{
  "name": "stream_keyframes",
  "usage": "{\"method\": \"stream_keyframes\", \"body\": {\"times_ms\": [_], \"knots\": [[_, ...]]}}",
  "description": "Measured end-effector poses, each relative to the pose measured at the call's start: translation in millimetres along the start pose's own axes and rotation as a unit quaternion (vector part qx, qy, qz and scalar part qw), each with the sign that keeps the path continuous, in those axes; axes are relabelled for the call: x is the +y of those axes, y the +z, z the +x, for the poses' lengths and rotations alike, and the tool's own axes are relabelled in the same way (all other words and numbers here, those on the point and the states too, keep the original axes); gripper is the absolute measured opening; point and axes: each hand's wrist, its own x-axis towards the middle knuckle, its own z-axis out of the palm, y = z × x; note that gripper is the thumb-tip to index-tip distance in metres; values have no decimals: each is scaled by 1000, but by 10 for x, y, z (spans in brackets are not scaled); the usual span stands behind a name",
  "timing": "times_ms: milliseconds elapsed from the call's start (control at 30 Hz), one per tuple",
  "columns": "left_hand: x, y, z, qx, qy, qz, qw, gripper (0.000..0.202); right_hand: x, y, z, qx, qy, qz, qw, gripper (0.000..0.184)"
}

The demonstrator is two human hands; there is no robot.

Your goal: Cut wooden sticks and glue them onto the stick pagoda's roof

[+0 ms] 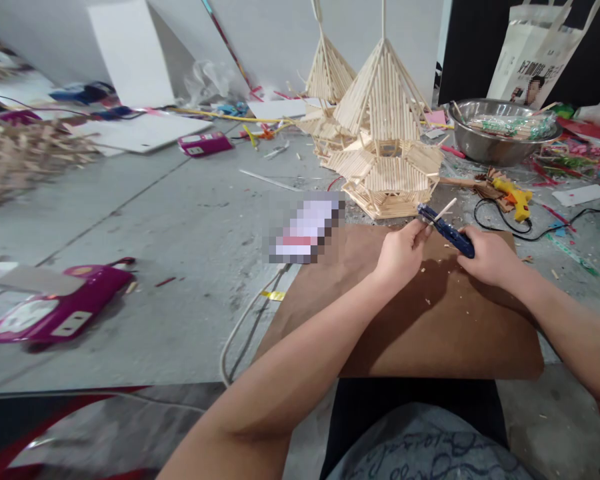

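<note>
My left hand [400,259] pinches a thin wooden stick [447,209], which points up to the right. Wrapped around the blue handles of a pair of pliers [453,235] is my right hand [487,257]. The pliers' jaws meet the stick close to my left fingertips; whether they bite into it I cannot tell. Both hands are above a brown sheet [380,340] scattered with small wood chips. Just beyond them stands a pagoda-like model [390,175] built of wooden sticks, with a similar model [325,70] behind it.
A blurred-out phone [303,230] with a white cable lies left of the sheet. Purple power strips [87,303] and a stick pile [30,150] are farther left. At right are a steel bowl [500,150], a yellow glue gun [514,197] with its black cord, and scraps.
</note>
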Motion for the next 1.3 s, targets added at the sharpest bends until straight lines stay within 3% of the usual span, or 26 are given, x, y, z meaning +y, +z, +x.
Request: {"method": "stream_keyframes", "body": {"times_ms": [100,233,333,500,667,700,767,833,900,1000,1133,1233,1300], "knots": [[-28,25,43,-79,-38,122,989,25,3,-53,68,-115,46,53,991,17],[-57,73,33,-164,-38,229,959,27,152,-39,161,-249,143,161,944,13],[-63,105,27,-180,-34,253,950,27,245,23,203,-267,176,200,926,19],[-28,105,43,-194,-37,265,944,22,233,114,235,-222,203,210,930,23],[-32,34,50,-192,-41,280,940,23,201,-26,267,-302,196,248,899,21],[-45,9,54,-189,-41,286,938,24,206,-74,274,-310,183,230,904,21],[-81,-46,68,-180,-46,301,935,26,233,-151,279,-279,146,131,940,26],[-127,-98,86,-161,-52,316,933,29,274,-170,266,-209,97,-1,973,41],[-176,-136,104,-138,-55,330,932,33,313,-124,233,-148,62,-98,982,60],[-238,-154,117,-122,-60,339,931,34,359,-22,200,-98,27,-155,983,76],[-277,-138,112,-124,-60,341,930,33,420,-29,370,-76,-44,-128,988,59],[-281,-135,103,-98,-41,346,932,33,444,-89,671,-63,-78,-147,984,40],[-273,-144,99,-76,-23,342,936,34,436,-86,887,-60,-77,-164,982,37]]}}
